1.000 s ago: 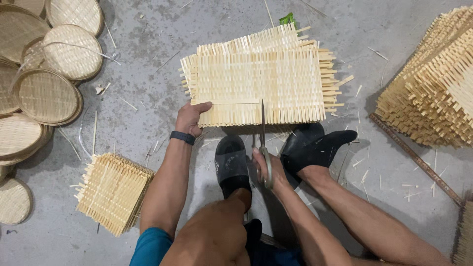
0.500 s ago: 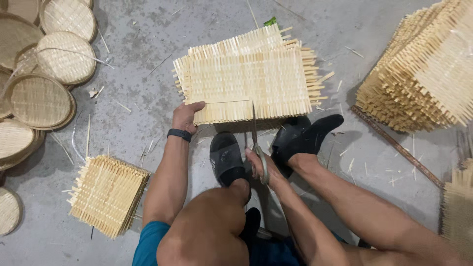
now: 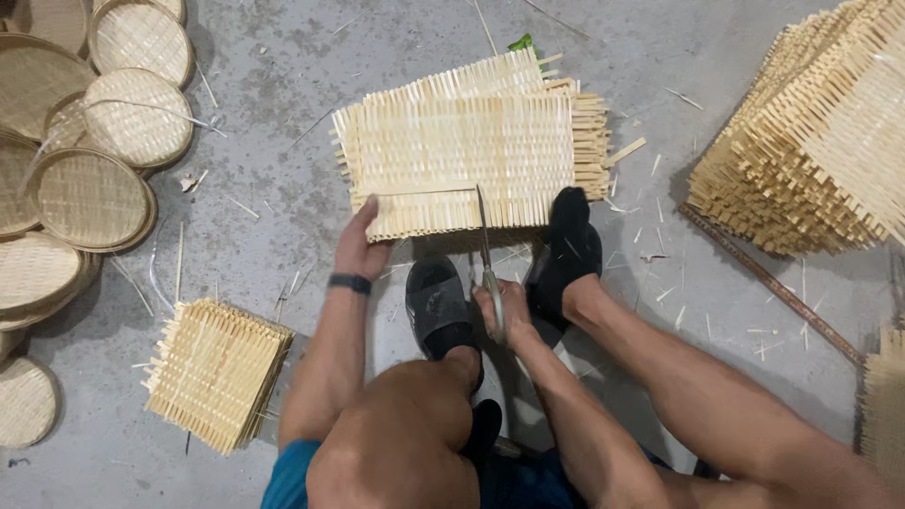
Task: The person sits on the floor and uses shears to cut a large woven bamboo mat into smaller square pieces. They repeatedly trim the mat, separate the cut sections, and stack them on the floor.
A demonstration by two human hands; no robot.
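The right hand [image 3: 504, 306] held its grip closed around the scissors [image 3: 487, 259], blades cutting into the near edge of the woven bamboo mat [image 3: 462, 155]; the left hand [image 3: 361, 243] gripped that mat's near-left corner; both black shoes [image 3: 566, 250] sat just below the mat.

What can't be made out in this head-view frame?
- Right hand fingers: wrapped round the scissors handles, which stay hidden.
- Left hand fingertips: tucked under the woven mat edge.
- Stack of mats at right: cut off by the frame edge.
- Round trays at left: partly cropped, count unclear.
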